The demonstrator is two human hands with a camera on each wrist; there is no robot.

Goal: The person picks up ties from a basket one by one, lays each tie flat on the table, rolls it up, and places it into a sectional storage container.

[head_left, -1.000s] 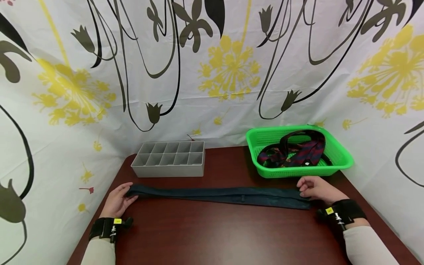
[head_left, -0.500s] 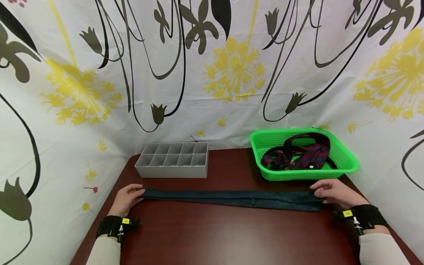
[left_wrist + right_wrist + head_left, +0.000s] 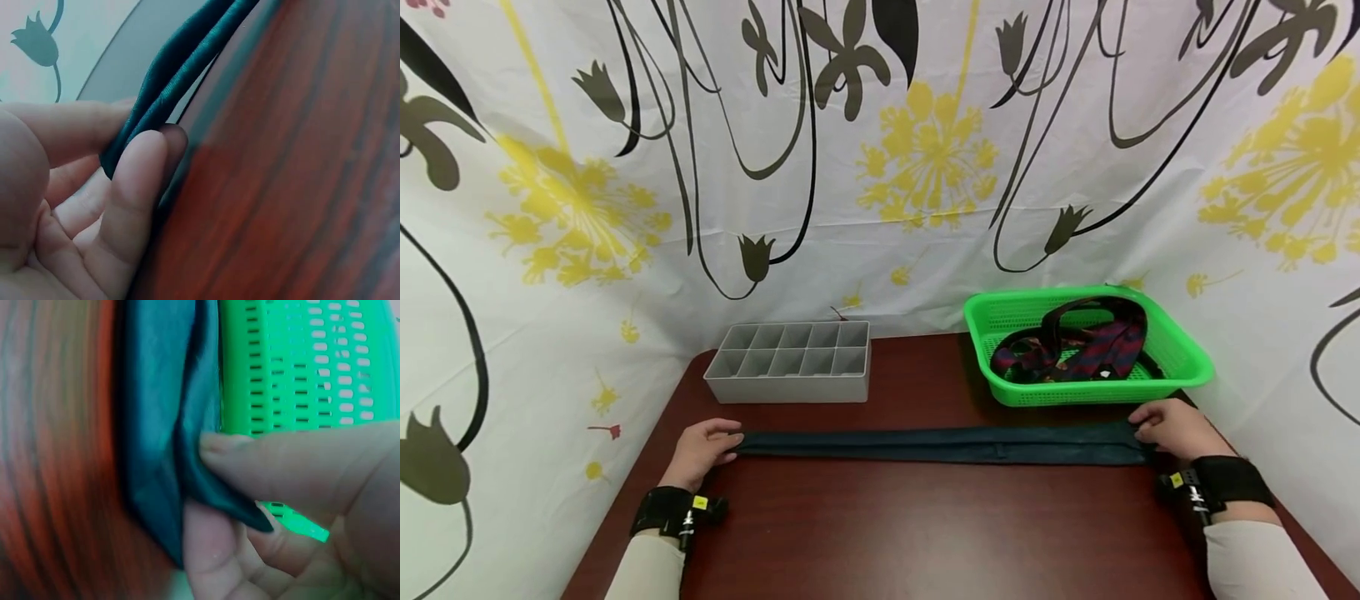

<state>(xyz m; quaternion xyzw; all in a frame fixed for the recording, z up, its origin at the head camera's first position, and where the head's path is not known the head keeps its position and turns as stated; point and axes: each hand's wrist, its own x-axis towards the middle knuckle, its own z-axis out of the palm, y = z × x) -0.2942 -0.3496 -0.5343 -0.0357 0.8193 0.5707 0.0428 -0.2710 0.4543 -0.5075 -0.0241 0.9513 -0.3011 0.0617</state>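
Note:
A long dark teal tie (image 3: 940,444), folded lengthwise, lies stretched straight across the brown table (image 3: 910,533). My left hand (image 3: 703,450) pinches its narrow left end between thumb and fingers; the left wrist view shows the doubled tie (image 3: 181,65) held by my fingers (image 3: 134,181). My right hand (image 3: 1172,429) pinches the wider right end, just in front of the green basket (image 3: 1187,367). In the right wrist view my thumb and finger grip the tie (image 3: 159,425) beside the green basket (image 3: 312,369).
A grey divided organizer tray (image 3: 790,362) stands at the back left of the table. The green basket holds a dark red and blue striped tie (image 3: 1097,346) with other dark ties. A flowered curtain (image 3: 880,150) closes in the table on three sides.
Both hands have drawn the tie to the right and pulled it straight. The right end now lies close in front of the basket.

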